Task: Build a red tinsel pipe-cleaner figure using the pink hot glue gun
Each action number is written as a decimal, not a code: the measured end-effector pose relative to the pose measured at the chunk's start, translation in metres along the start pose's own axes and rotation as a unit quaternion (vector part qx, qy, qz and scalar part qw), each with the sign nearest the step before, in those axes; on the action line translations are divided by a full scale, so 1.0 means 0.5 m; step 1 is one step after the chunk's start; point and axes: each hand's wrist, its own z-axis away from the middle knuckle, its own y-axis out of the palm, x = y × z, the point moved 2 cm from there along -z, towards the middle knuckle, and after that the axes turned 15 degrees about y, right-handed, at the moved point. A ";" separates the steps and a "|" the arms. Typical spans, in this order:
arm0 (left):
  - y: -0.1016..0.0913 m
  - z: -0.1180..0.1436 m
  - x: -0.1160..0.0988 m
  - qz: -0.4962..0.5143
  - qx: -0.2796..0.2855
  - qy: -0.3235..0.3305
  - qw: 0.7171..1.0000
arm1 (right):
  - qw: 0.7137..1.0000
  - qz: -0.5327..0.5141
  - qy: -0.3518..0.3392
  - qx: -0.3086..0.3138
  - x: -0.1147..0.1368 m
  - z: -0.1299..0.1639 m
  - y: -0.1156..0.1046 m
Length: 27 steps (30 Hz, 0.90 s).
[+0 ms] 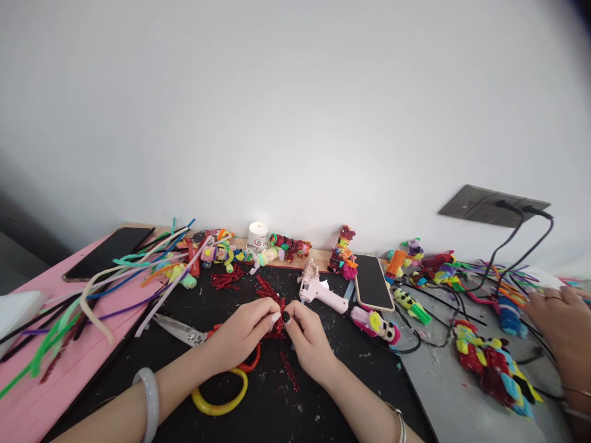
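Observation:
My left hand point(242, 332) and my right hand point(308, 338) meet over a black mat point(272, 400), both pinching a red glittery pipe-cleaner piece point(278, 320) between the fingertips. A loose red pipe-cleaner bit point(290, 371) lies just below the hands. A pink glue gun point(321, 291) rests right behind my right hand. Scissors point(182, 331) lie to the left of my left hand, partly under my wrist, beside a yellow ring point(221, 403) on the mat.
Loose coloured pipe cleaners point(115, 277) spread over the pink table at left. Two phones point(108, 251) point(373, 282), small pipe-cleaner figures point(342, 253) and a white tape roll point(258, 235) stand behind. Cables point(503, 258) run to a wall socket. Another person's hand point(561, 320) works at far right.

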 end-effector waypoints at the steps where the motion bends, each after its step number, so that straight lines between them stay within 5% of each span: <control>1: -0.001 0.000 -0.001 0.000 0.001 0.000 1.000 | 1.000 0.000 0.001 -0.001 -0.001 0.000 0.000; 27: 0.000 0.002 -0.004 -0.004 0.005 0.013 1.000 | 1.000 0.010 -0.001 0.000 0.003 0.001 0.000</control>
